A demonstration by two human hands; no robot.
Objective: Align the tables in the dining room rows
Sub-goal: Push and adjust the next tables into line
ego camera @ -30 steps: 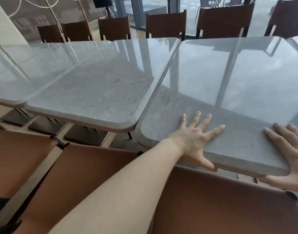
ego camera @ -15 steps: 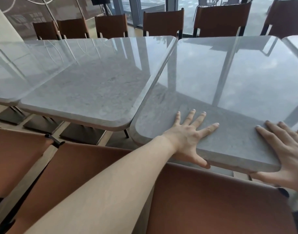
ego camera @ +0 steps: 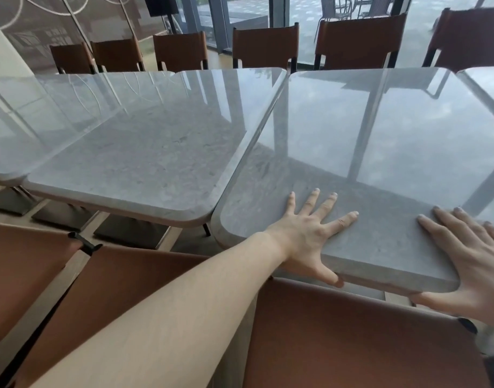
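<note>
Hands grip one desk: left hand and right hand spread flat, thumbs under the edge. Push evenly until flush with the neighbouring desk.

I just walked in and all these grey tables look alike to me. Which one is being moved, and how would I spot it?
Look at the row of grey stone-look tables in front of the glass wall. The table being moved is second from the right, beside the neighbouring table to its left. It alone has the left hand and right hand on its near edge, which juts out past the neighbour's.
</note>
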